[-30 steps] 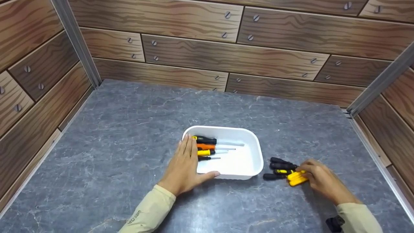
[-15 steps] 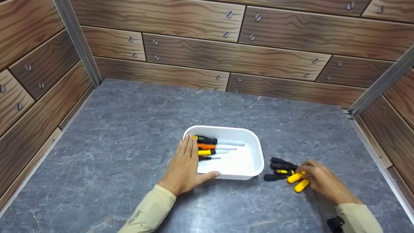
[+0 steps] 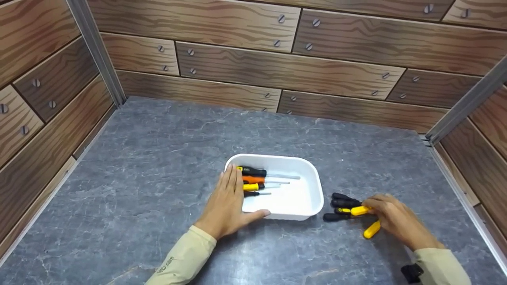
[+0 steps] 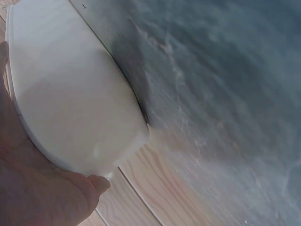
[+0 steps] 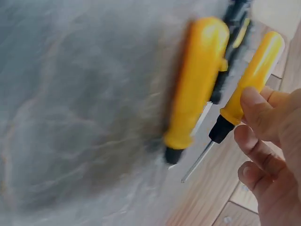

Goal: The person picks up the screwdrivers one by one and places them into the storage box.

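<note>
My left hand (image 3: 223, 204) lies with straight fingers along the left end of a white plastic tray (image 3: 293, 201), thumb out over its near rim. In the left wrist view the palm rests against the tray's rim. Inside the tray lie several screwdrivers side by side: black-handled (image 3: 253, 171), orange (image 3: 254, 180), yellow (image 3: 251, 187) and small dark (image 3: 252, 194). To the right of the tray, my right hand (image 3: 394, 217) pinches a yellow-handled screwdriver (image 5: 257, 66) between thumb and fingers. A second yellow screwdriver (image 5: 200, 80) lies on the tabletop just below that hand.
Several black-handled screwdrivers (image 3: 344, 203) lie bunched between the tray and my right hand, one with a yellow marking. The grey marbled tabletop (image 3: 166, 150) ends at a wood-patterned back wall (image 3: 237, 63) and side walls. Metal posts (image 3: 97, 51) stand at the corners.
The two yellow screwdrivers have come apart. One is now pinched and raised over the black handles; the other has swung toward the near side. My left hand and the tray hold still.
</note>
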A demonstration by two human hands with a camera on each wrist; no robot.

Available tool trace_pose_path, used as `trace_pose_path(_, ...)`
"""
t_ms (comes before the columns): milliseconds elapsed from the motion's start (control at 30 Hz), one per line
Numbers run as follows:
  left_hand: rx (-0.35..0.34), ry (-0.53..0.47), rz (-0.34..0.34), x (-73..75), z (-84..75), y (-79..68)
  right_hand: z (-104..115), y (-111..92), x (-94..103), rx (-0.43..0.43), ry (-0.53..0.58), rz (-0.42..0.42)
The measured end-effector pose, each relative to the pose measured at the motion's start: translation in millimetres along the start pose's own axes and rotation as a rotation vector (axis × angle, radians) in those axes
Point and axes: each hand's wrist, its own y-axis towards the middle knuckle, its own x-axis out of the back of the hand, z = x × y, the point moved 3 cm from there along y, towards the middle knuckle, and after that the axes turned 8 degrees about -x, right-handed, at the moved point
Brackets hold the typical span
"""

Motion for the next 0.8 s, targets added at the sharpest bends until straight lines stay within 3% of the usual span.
trace_pose_path(200, -0.002, 0.009, -0.006, 0.4, 1.4, -1.6, 20, 15, 12.7, 0.012, 0.057, -0.079)
trace_pose_path(467, 0.008, 0.008, 0.014, 0.2, 0.7, -0.5, 57, 48, 23.1, 0.132, 0.125, -0.180)
trace_pose_path(667, 0.018, -0.010, 0.015, 0.6, 0.6, 0.4, 91, 77, 20.1, 0.228, 0.197, -0.248)
trace_pose_path(800, 0.020, -0.010, 0.016, 0.7, 0.3, 1.0, 115, 97, 10.7, 0.279, 0.230, -0.227)
